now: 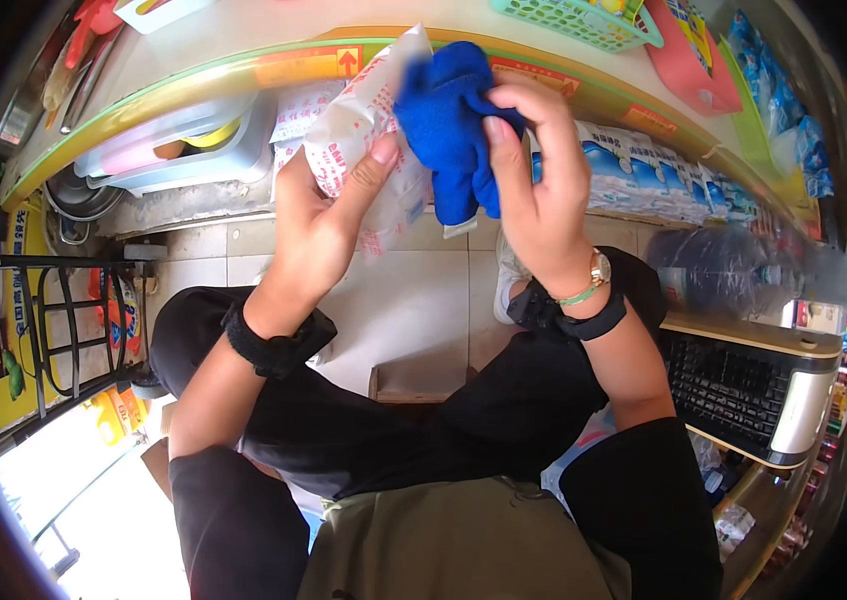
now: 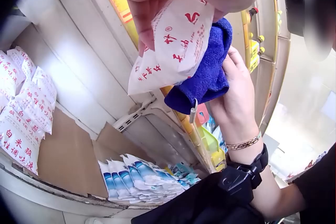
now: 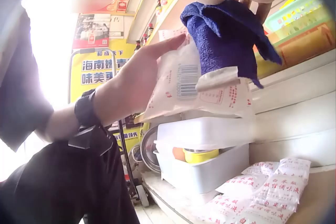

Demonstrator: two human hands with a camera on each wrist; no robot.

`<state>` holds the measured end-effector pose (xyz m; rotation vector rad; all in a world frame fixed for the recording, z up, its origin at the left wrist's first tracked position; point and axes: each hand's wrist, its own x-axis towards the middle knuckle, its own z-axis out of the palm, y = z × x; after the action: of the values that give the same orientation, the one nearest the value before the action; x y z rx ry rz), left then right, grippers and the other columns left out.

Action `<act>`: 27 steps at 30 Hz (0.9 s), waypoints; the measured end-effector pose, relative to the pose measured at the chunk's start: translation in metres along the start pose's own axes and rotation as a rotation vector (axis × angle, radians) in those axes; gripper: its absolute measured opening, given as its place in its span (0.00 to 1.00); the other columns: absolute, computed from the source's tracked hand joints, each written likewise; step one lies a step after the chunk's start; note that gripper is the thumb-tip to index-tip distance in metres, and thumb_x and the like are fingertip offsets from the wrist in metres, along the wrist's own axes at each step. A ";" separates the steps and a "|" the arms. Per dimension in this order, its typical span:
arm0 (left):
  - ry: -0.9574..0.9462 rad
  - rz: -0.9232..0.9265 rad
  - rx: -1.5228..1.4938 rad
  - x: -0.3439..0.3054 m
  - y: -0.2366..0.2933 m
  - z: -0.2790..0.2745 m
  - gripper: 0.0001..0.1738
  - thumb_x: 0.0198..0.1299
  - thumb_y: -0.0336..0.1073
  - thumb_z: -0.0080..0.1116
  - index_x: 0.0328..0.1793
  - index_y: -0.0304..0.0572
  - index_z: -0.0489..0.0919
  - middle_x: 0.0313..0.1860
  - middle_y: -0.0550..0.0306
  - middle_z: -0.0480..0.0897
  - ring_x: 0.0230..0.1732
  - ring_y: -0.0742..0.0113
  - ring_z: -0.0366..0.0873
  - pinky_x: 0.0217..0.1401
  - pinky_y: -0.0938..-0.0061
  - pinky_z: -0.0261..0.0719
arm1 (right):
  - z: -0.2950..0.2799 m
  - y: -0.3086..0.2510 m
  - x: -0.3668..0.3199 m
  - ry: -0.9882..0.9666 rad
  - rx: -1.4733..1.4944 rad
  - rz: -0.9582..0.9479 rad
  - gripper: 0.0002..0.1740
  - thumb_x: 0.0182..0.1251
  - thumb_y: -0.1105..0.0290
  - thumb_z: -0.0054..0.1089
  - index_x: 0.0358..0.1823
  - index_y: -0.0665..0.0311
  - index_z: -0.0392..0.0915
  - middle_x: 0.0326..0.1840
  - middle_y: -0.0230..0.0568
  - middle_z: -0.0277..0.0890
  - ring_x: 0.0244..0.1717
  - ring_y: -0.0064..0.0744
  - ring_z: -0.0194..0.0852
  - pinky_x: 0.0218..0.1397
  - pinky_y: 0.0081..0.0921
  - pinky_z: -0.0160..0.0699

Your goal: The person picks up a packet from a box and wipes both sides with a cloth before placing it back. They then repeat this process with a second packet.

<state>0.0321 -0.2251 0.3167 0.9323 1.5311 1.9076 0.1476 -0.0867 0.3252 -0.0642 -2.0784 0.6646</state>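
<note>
A white plastic packet with red print [image 1: 372, 150] is held in the left hand [image 1: 319, 225], thumb on its near face. The right hand [image 1: 549, 175] grips a bunched blue cloth [image 1: 449, 120], which lies against the packet's right side. In the left wrist view the cloth [image 2: 210, 69] touches the packet [image 2: 176, 40], and a pale tag hangs from its lower edge. The right wrist view has the cloth [image 3: 226, 40] in front of the packet [image 3: 176, 77], whose barcode shows.
Under the counter edge [image 1: 274, 70] stand a white lidded box [image 1: 179, 165] and rows of blue-white packets [image 1: 624, 170]. A green basket [image 1: 584, 25] is on the counter. Right of the knees are a large plastic bottle [image 1: 714, 265] and a black-and-silver appliance [image 1: 744, 390]; a black metal rack [image 1: 69, 320] stands left.
</note>
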 end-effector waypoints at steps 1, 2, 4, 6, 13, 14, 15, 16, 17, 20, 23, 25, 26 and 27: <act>-0.002 0.018 0.007 0.000 0.001 0.001 0.18 0.62 0.36 0.56 0.52 0.28 0.74 0.38 0.57 0.80 0.38 0.75 0.75 0.41 0.78 0.73 | 0.002 -0.003 -0.001 -0.010 0.012 0.004 0.16 0.62 0.72 0.56 0.50 0.69 0.68 0.49 0.51 0.71 0.48 0.46 0.70 0.52 0.31 0.69; -0.006 0.036 0.015 -0.001 0.001 0.002 0.18 0.61 0.36 0.57 0.52 0.28 0.74 0.38 0.56 0.80 0.38 0.74 0.75 0.41 0.78 0.74 | 0.003 -0.006 -0.003 -0.068 0.095 0.011 0.23 0.62 0.66 0.56 0.55 0.70 0.64 0.55 0.55 0.67 0.53 0.51 0.68 0.56 0.35 0.66; -0.023 0.022 0.047 -0.003 0.005 0.002 0.18 0.60 0.35 0.58 0.52 0.28 0.74 0.38 0.56 0.81 0.38 0.74 0.76 0.41 0.77 0.75 | 0.002 -0.012 -0.002 -0.141 0.033 -0.039 0.33 0.57 0.65 0.59 0.61 0.70 0.58 0.61 0.58 0.59 0.59 0.52 0.60 0.61 0.39 0.60; -0.039 0.008 0.078 -0.002 0.004 0.000 0.19 0.59 0.35 0.59 0.52 0.28 0.74 0.38 0.55 0.81 0.38 0.74 0.76 0.41 0.77 0.75 | 0.005 -0.012 -0.003 -0.142 -0.013 -0.064 0.35 0.55 0.67 0.60 0.62 0.70 0.56 0.63 0.57 0.57 0.61 0.52 0.58 0.63 0.40 0.58; -0.047 0.230 0.334 -0.002 0.002 -0.003 0.23 0.48 0.31 0.67 0.51 0.27 0.76 0.39 0.51 0.82 0.38 0.72 0.79 0.40 0.78 0.77 | -0.002 0.004 -0.002 0.040 0.130 0.230 0.30 0.55 0.73 0.58 0.60 0.71 0.60 0.50 0.50 0.68 0.49 0.44 0.70 0.57 0.33 0.66; -0.052 0.378 0.452 -0.002 0.000 -0.004 0.24 0.46 0.29 0.67 0.51 0.27 0.76 0.39 0.50 0.83 0.39 0.72 0.80 0.41 0.78 0.77 | -0.004 0.008 -0.001 0.075 0.167 0.251 0.30 0.55 0.72 0.59 0.59 0.71 0.61 0.48 0.49 0.69 0.47 0.43 0.71 0.55 0.32 0.67; -0.051 0.378 0.451 -0.001 -0.002 -0.003 0.24 0.46 0.29 0.67 0.51 0.27 0.76 0.39 0.50 0.83 0.39 0.72 0.80 0.41 0.78 0.77 | -0.004 0.012 -0.001 0.109 0.206 0.272 0.29 0.54 0.72 0.60 0.58 0.71 0.62 0.47 0.48 0.71 0.45 0.42 0.72 0.53 0.32 0.69; -0.017 0.356 0.449 0.000 -0.003 0.000 0.24 0.45 0.28 0.67 0.51 0.29 0.77 0.39 0.48 0.83 0.38 0.70 0.81 0.41 0.77 0.77 | -0.003 0.013 0.000 0.139 0.241 0.266 0.28 0.53 0.71 0.61 0.56 0.71 0.65 0.47 0.48 0.71 0.46 0.42 0.72 0.52 0.32 0.69; 0.019 0.332 0.447 0.000 -0.005 0.001 0.25 0.44 0.27 0.67 0.51 0.30 0.77 0.39 0.46 0.83 0.38 0.68 0.82 0.42 0.77 0.78 | -0.003 0.011 0.000 0.134 0.241 0.267 0.28 0.53 0.71 0.61 0.56 0.71 0.65 0.47 0.48 0.71 0.46 0.42 0.72 0.52 0.32 0.69; 0.085 0.401 0.569 0.005 -0.017 -0.003 0.25 0.42 0.27 0.67 0.52 0.36 0.78 0.38 0.45 0.83 0.36 0.61 0.84 0.40 0.75 0.79 | -0.007 -0.001 0.004 0.050 0.057 0.176 0.26 0.51 0.70 0.62 0.52 0.70 0.69 0.47 0.48 0.72 0.45 0.43 0.72 0.49 0.32 0.70; 0.121 0.451 0.679 0.009 -0.015 -0.006 0.25 0.42 0.27 0.66 0.52 0.42 0.79 0.37 0.46 0.83 0.36 0.55 0.83 0.38 0.74 0.80 | -0.007 -0.006 0.005 -0.076 -0.008 -0.175 0.27 0.46 0.62 0.65 0.49 0.66 0.74 0.46 0.48 0.72 0.40 0.46 0.71 0.44 0.36 0.73; 0.125 0.435 0.752 0.008 -0.010 -0.008 0.25 0.42 0.28 0.66 0.52 0.45 0.79 0.36 0.48 0.83 0.35 0.55 0.82 0.36 0.73 0.80 | -0.007 -0.011 0.002 -0.226 0.008 -0.319 0.30 0.51 0.57 0.65 0.50 0.73 0.72 0.48 0.53 0.71 0.42 0.46 0.72 0.46 0.34 0.72; 0.086 0.476 0.744 0.008 -0.010 -0.009 0.25 0.42 0.28 0.66 0.52 0.45 0.79 0.36 0.48 0.83 0.34 0.56 0.82 0.35 0.73 0.80 | -0.003 -0.013 0.000 -0.215 -0.034 -0.356 0.31 0.51 0.53 0.65 0.49 0.71 0.74 0.48 0.52 0.72 0.41 0.47 0.72 0.44 0.35 0.73; 0.046 0.515 0.737 0.008 -0.010 -0.010 0.25 0.42 0.28 0.66 0.52 0.45 0.79 0.35 0.48 0.83 0.33 0.56 0.82 0.34 0.73 0.79 | -0.002 -0.015 -0.002 -0.218 -0.030 -0.345 0.32 0.50 0.53 0.66 0.49 0.71 0.74 0.48 0.52 0.72 0.41 0.47 0.72 0.44 0.35 0.73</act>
<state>0.0187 -0.2233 0.3077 1.7420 2.2462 1.6686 0.1531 -0.0997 0.3320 0.3568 -2.2339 0.4435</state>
